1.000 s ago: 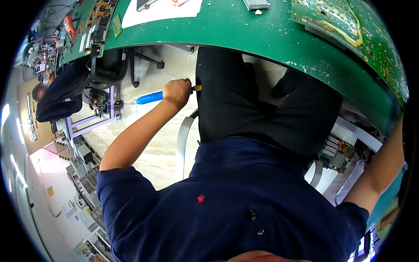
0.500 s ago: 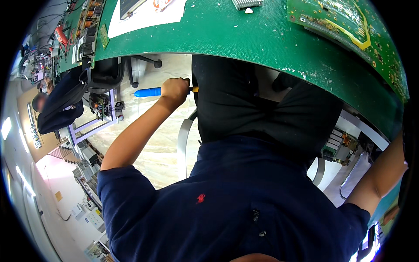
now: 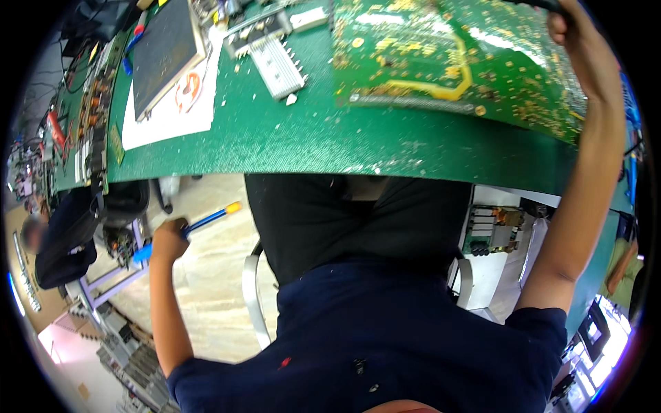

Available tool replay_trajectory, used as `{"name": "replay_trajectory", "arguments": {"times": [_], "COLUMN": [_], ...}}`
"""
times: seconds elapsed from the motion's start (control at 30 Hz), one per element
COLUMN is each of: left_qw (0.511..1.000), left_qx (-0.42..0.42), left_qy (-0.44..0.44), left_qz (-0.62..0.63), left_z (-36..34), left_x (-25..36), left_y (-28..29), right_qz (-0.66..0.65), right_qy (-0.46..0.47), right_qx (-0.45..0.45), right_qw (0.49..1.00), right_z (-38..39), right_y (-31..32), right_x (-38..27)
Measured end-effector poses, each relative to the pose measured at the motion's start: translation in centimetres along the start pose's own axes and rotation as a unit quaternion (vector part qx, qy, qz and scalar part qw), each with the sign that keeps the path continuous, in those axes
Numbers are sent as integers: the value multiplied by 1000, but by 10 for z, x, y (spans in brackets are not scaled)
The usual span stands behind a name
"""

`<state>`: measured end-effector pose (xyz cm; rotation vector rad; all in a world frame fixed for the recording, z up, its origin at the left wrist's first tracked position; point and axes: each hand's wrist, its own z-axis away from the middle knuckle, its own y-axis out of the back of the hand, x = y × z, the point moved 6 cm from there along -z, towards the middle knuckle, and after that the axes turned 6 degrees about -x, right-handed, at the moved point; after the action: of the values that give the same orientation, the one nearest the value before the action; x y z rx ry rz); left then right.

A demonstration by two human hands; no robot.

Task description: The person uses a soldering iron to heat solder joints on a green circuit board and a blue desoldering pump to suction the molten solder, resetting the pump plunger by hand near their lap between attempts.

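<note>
Beside my lap, past the desk's front edge, my left hand [image 3: 170,239] is wrapped round a blue stick-like tool that looks like a desoldering pump [image 3: 206,220]. Its yellow end points up and to the right, away from the desk edge. At the upper right, my right hand [image 3: 575,41] reaches over the desk with its fingers closed on a black tool [image 3: 540,4]. Only a dark part of that tool shows at the rim, so its kind is unclear. Beneath it lies a large green circuit board [image 3: 406,69] with a yellow strip along its surface.
On the green desk [image 3: 289,144] lie a finned metal heat sink [image 3: 277,69], a dark notebook [image 3: 165,51] and white paper [image 3: 134,131]. Boards with components [image 3: 89,131] line the left side. A chair armrest [image 3: 253,296] stands beside me. Another person [image 3: 65,241] sits at far left.
The view has shifted, showing more of the desk. My left hand has moved left, tilting the blue tool. My right hand, out of sight earlier, now shows above the circuit board.
</note>
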<state>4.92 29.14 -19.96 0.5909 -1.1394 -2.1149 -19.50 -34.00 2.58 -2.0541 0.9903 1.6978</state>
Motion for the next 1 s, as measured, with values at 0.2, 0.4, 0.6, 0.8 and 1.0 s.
{"name": "replay_trajectory", "arguments": {"times": [0.2, 0.4, 0.6, 0.8, 1.0], "left_qw": [989, 971, 966, 955, 927], "left_qx": [-68, -36, -21, 52, 132], "left_qy": [49, -52, -80, -128, -201], "left_qz": [125, 230, 244, 263, 289], "left_z": [45, 47, 57, 69, 74], "left_x": [41, 123, 162, 190, 222], "left_y": [41, 61, 82, 111, 157], "right_qz": [34, -12, -10, -83, -108], "right_qy": [41, -22, -19, 1, 104], "right_qx": [24, -6, -30, -22, -73], "right_qw": [998, 1000, 999, 996, 986], "right_z": [7, -1, -3, 11, 63], "right_y": [-7, 2, 22, 21, -14], "right_x": [-10, -1, 14, 11, -27]}}
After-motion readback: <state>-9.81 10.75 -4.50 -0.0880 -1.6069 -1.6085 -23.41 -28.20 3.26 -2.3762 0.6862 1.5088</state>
